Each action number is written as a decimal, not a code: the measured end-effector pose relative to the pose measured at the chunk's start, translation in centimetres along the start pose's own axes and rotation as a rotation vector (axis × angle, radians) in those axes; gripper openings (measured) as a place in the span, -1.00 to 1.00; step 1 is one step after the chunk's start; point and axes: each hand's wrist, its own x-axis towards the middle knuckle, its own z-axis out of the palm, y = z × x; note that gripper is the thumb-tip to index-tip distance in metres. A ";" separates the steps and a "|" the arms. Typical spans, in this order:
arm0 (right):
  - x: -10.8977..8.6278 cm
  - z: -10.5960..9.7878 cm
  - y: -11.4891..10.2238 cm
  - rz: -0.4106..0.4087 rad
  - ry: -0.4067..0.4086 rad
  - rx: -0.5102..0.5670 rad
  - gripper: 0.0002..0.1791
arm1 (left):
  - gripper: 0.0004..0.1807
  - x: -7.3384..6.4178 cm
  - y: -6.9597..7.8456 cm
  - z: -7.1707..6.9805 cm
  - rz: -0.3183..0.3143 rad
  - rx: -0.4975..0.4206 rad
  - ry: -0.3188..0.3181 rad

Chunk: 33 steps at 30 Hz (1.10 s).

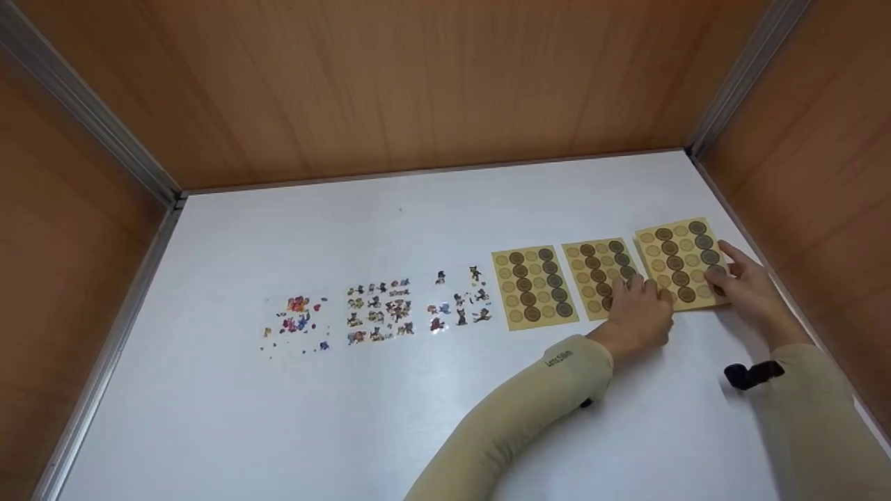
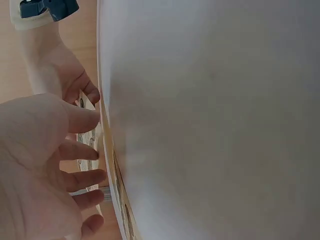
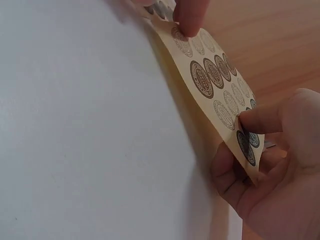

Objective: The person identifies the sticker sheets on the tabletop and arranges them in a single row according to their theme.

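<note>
My right hand (image 1: 755, 296) pinches the right edge of a tan sticker sheet (image 1: 679, 261) printed with rows of round seal-like stickers. In the right wrist view, the thumb lies on the printed face of this sheet (image 3: 205, 80) and the fingers are behind it, with that end raised off the table. My left hand (image 1: 637, 313) is at the sheet's lower left corner, a fingertip touching its face. Its fingers look loosely extended in the left wrist view. Left of it lie a second matching sheet (image 1: 578, 268), partly covered by the left hand, and a third (image 1: 518, 285).
Further left, clear sheets of small colourful cartoon stickers lie in the same row: one (image 1: 461, 316), another (image 1: 376, 320) and a sparser one (image 1: 298, 323). The white table (image 1: 313, 431) is enclosed by wooden panels (image 1: 418, 83) at the back and sides.
</note>
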 end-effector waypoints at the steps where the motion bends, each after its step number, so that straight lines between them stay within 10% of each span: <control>1: 0.1 0.0 -0.1 -0.013 -0.004 -0.022 -0.18 | -0.45 0.1 0.0 0.0 0.001 0.012 -0.016; 23: 0.6 0.7 -0.4 -0.140 0.104 -0.449 -0.28 | -0.50 1.2 0.4 -0.7 -0.003 0.120 -0.156; 33: 0.5 1.0 -0.3 -0.135 -0.166 -0.562 -0.18 | -0.52 1.4 0.5 -1.1 -0.013 0.114 -0.183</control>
